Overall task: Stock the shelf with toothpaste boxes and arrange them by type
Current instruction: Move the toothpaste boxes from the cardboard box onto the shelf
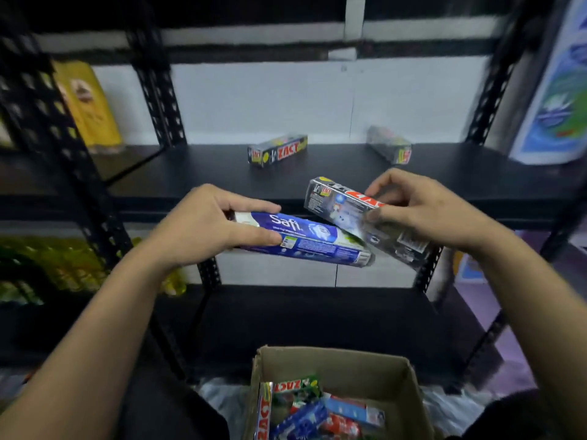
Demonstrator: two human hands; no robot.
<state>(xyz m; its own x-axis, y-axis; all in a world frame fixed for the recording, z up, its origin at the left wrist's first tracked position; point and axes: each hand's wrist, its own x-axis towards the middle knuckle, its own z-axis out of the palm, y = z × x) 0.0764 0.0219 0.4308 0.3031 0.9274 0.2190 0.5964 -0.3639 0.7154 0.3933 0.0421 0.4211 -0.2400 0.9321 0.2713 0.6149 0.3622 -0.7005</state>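
Note:
My left hand (216,227) grips the left end of a blue Safi toothpaste box (314,241), held level in front of the black shelf (203,173). A black Zact toothpaste box (343,206) is gripped by my right hand (419,211); it tilts down to the right and its lower part crosses over the Safi box's right end. Two more black Zact boxes lie on the shelf: one at the middle (277,149), one at the back right (389,144). Below, an open cardboard box (349,363) holds several mixed toothpaste boxes.
Black perforated shelf posts stand at left (158,90) and right (489,100). A yellow package (89,103) sits on the neighbouring shelf at left. A blue and white package (556,90) stands at the right edge. Yellow bottles (57,265) fill the lower left shelf.

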